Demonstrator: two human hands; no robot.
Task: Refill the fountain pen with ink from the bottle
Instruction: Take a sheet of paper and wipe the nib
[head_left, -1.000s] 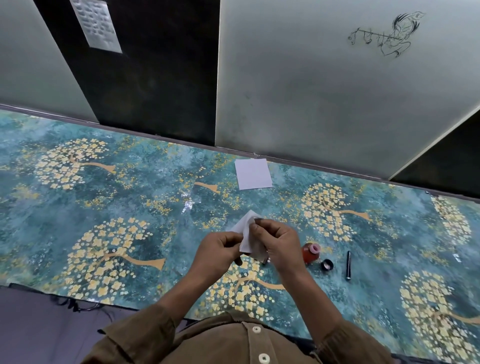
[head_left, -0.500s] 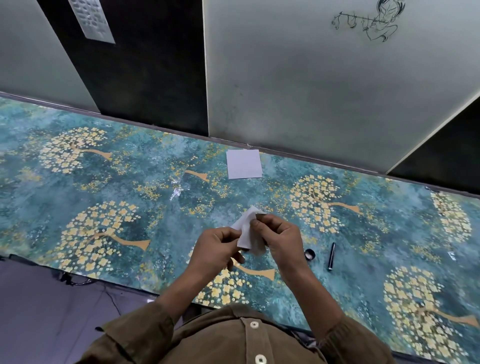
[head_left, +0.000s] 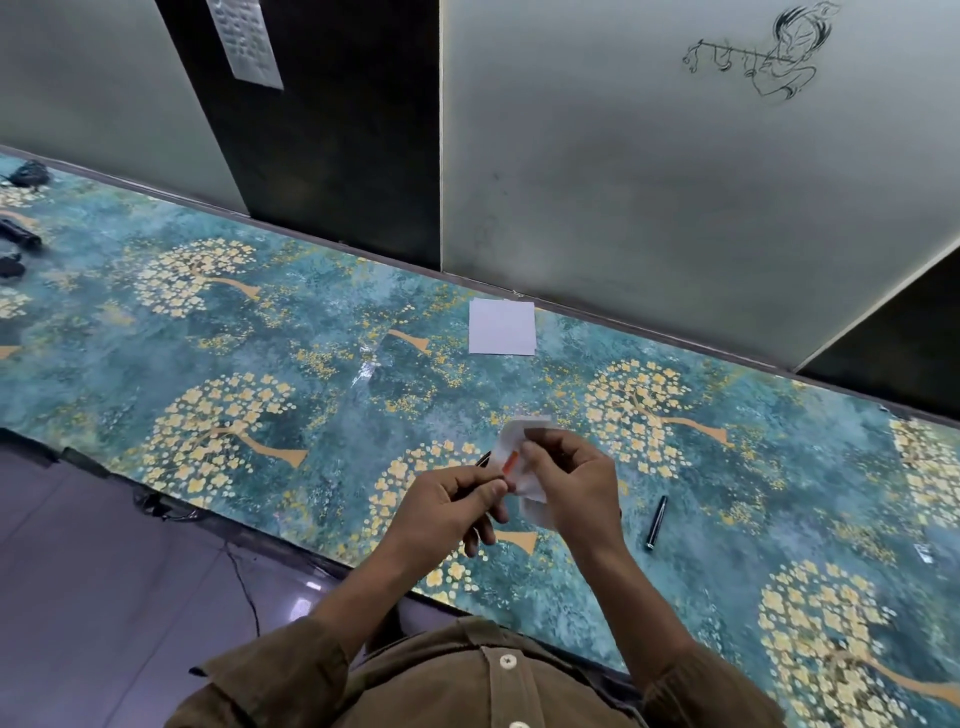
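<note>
My left hand (head_left: 447, 512) grips a dark fountain pen (head_left: 483, 459) whose tip points up and right. My right hand (head_left: 569, 478) pinches a white tissue (head_left: 514, 457) around the pen's front end; an orange-red ink stain shows on the tissue. Both hands hover above the teal flowered table (head_left: 311, 374). The black pen cap (head_left: 656, 522) lies on the table just right of my right wrist. The ink bottle is hidden behind my right hand.
A square white paper (head_left: 502, 328) lies near the back wall. Several small dark objects (head_left: 18, 239) sit at the table's far left end. A cable (head_left: 244, 577) hangs off the front edge over the floor.
The view has swung to the left and the hands sit further right in it. The ink bottle and its lid have gone out of sight behind my right hand. The tissue's orange stain now shows.
</note>
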